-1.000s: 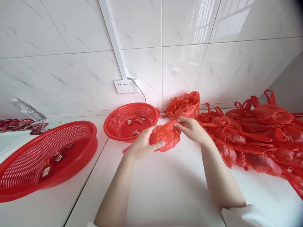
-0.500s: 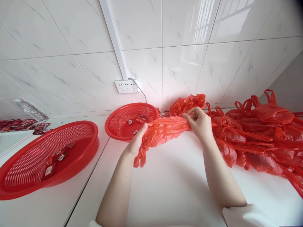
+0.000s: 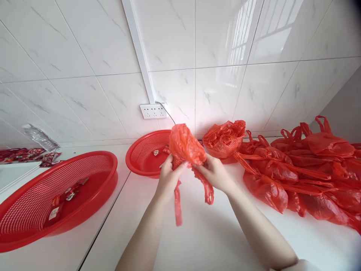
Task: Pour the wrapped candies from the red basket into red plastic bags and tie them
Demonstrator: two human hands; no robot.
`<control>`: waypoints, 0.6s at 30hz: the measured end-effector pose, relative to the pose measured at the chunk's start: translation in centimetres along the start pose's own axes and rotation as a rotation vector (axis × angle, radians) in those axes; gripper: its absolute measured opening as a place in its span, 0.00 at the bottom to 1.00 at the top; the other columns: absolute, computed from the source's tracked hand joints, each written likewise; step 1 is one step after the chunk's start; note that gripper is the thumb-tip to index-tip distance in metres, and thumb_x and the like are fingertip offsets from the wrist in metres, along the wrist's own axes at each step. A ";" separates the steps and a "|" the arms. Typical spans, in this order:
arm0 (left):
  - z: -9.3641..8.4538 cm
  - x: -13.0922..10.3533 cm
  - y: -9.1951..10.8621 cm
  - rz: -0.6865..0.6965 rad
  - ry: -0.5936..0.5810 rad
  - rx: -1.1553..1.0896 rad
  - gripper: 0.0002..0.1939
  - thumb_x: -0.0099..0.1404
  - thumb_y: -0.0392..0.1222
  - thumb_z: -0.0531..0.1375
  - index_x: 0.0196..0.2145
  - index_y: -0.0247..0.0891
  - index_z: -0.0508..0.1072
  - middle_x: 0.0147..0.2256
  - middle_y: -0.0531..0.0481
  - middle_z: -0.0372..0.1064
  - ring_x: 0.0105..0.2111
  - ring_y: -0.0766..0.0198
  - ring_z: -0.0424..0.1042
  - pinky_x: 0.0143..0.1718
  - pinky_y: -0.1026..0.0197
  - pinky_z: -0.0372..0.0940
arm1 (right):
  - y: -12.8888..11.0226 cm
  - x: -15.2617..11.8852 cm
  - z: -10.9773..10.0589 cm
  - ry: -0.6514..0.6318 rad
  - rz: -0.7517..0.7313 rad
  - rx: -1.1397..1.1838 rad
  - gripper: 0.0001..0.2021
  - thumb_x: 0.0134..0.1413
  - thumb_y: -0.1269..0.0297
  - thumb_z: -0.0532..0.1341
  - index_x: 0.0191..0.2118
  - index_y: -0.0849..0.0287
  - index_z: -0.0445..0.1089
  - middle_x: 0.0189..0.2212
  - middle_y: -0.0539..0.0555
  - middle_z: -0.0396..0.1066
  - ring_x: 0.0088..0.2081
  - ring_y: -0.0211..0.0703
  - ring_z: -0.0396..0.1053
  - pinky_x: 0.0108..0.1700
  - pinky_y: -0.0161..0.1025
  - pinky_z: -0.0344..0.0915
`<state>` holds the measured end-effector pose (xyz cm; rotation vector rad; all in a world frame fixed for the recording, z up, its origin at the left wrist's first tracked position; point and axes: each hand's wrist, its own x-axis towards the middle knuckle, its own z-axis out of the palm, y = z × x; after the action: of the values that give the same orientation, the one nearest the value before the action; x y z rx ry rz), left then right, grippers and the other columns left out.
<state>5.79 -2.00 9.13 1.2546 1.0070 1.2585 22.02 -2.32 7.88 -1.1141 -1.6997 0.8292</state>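
A crumpled red plastic bag (image 3: 186, 145) is held up in front of me, its body puffed upward and its two handles dangling below. My left hand (image 3: 170, 175) grips its lower left side, the thumb pressed toward the middle. On the lower right side, my right hand (image 3: 213, 173) is closed on the same bag. Behind my left hand stands a small red perforated basket (image 3: 135, 162), partly hidden, with a few small wrapped packets in it.
At left, a larger red basket (image 3: 111, 165) holds several wrapped packets. Filled red bags (image 3: 307, 177) are piled at right, and a bundle of red bags (image 3: 224, 139) lies by the wall. A clear plastic bottle (image 3: 41, 137) and red packets are at far left. A socket strip (image 3: 153, 111) is on the wall.
The bag was stretched sideways between my hands; now it is bunched and upright with its handles hanging down. My right hand has moved left and down, closer to my left hand.
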 end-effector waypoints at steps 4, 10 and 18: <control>-2.1 0.6 1.0 0.059 -0.020 0.291 0.26 0.53 0.47 0.67 0.49 0.41 0.70 0.36 0.50 0.72 0.37 0.61 0.71 0.40 0.61 0.64 | 0.3 0.2 -2.9 0.030 0.169 0.112 0.18 0.56 0.52 0.60 0.47 0.56 0.64 0.22 0.49 0.72 0.24 0.43 0.72 0.27 0.37 0.66; -4.9 0.1 2.3 0.013 -0.065 0.833 0.20 0.53 0.50 0.67 0.44 0.47 0.74 0.30 0.54 0.69 0.31 0.61 0.68 0.31 0.63 0.60 | 0.0 -0.4 -6.9 0.277 0.171 -0.019 0.17 0.55 0.48 0.61 0.41 0.56 0.71 0.13 0.42 0.53 0.14 0.33 0.51 0.19 0.32 0.50; -4.6 -2.1 4.2 -0.038 -0.369 0.866 0.19 0.60 0.54 0.59 0.20 0.39 0.66 0.20 0.56 0.63 0.22 0.67 0.59 0.24 0.64 0.54 | 0.0 -1.2 -8.8 0.485 0.061 -0.127 0.19 0.56 0.45 0.59 0.31 0.58 0.71 0.16 0.44 0.47 0.19 0.32 0.43 0.22 0.34 0.41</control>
<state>0.62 -3.99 12.66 2.0136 1.3353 0.4969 30.40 -3.01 10.66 -1.3334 -1.3286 0.4410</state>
